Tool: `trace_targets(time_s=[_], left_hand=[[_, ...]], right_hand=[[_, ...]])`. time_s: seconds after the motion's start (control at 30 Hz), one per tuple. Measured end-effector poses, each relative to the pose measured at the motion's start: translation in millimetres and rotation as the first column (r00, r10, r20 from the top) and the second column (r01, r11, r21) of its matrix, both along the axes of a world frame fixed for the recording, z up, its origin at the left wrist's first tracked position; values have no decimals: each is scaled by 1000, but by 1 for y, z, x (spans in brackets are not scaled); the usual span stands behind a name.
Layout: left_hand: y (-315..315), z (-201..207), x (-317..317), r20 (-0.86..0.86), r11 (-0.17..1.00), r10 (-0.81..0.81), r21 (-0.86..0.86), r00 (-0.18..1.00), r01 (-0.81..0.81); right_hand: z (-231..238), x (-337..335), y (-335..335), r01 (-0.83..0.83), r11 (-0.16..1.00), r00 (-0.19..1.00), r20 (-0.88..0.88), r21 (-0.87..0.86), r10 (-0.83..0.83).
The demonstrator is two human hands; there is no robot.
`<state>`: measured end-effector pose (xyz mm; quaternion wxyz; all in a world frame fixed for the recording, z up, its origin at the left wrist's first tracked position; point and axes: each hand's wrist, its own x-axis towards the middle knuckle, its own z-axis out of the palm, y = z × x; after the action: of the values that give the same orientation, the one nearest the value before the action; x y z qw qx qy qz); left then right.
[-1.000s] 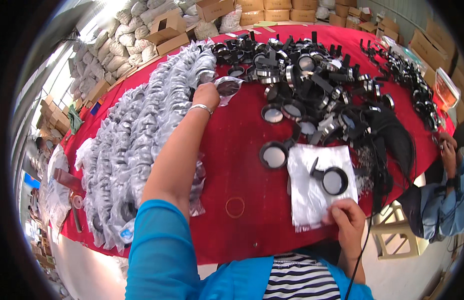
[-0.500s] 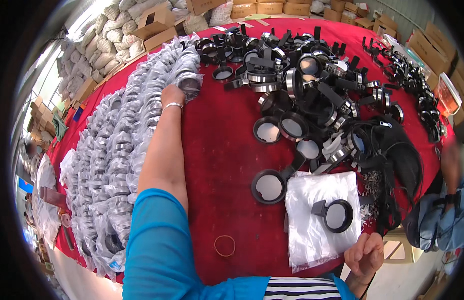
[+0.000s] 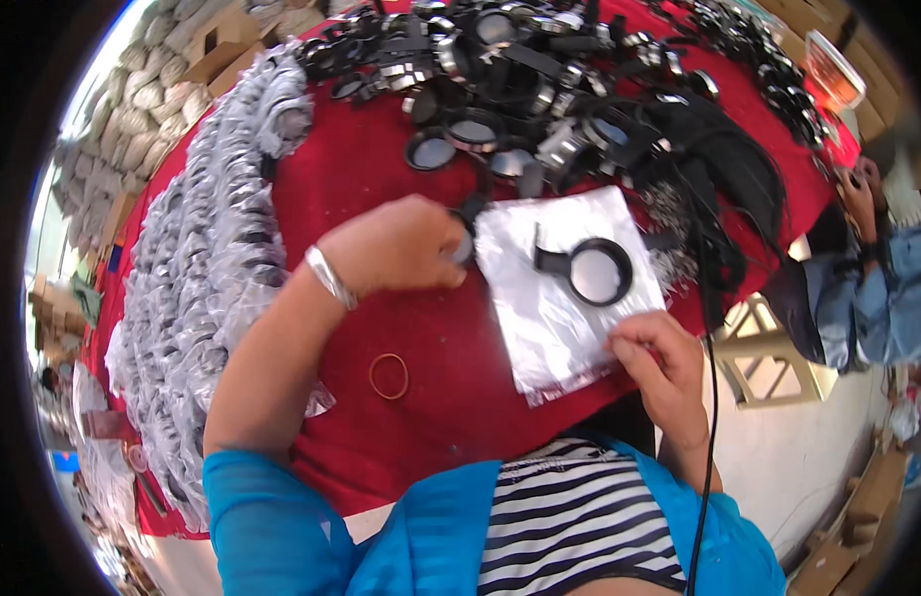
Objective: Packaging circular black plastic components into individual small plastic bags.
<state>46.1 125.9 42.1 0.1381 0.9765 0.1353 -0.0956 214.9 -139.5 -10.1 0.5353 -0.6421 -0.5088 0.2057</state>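
My left hand (image 3: pixel 406 246), blurred and with its fingers partly curled, is over the red cloth beside a black ring-shaped piece (image 3: pixel 461 248) that it partly covers. Whether it grips that piece I cannot tell. A stack of clear plastic bags (image 3: pixel 530 343) lies to the right. On the bags rests another black ring (image 3: pixel 627 268) with a short handle and a pale round centre. At the stack's near right edge, my right hand (image 3: pixel 667 372) has thumb and forefinger pinched on the plastic.
Rows of bag-wrapped pieces (image 3: pixel 207 238) line the left side. Loose black and silver rings (image 3: pixel 480 74) are heaped at the back, by a black bag (image 3: pixel 724 149). A rubber band (image 3: pixel 389 377) lies nearby on the red cloth (image 3: pixel 431 437). Another person's hands (image 3: pixel 858 194) are at right.
My left hand has come back from the wrapped rows to the ring beside the bags. My right hand has moved up onto the stack's edge. The view has shifted.
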Motion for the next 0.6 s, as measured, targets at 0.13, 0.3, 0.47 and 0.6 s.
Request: trace_targets(time_s=[0.13, 0.3, 0.47, 0.6], left_hand=[[-30, -44, -14, 193, 920, 110, 351, 975, -174], [-43, -32, -17, 266, 914, 256, 247, 929, -323], [-85, -26, -8, 546, 834, 392, 129, 740, -537], [-116, -44, 7, 701, 950, 191, 44, 687, -309]], right_hand=[[0, -5, 3, 28, 998, 997, 69, 59, -32], [-9, -13, -6, -16, 995, 981, 195, 98, -4], [-17, -7, 11, 68, 987, 891, 435, 148, -127], [-32, -7, 37, 32, 994, 753, 652, 100, -90]])
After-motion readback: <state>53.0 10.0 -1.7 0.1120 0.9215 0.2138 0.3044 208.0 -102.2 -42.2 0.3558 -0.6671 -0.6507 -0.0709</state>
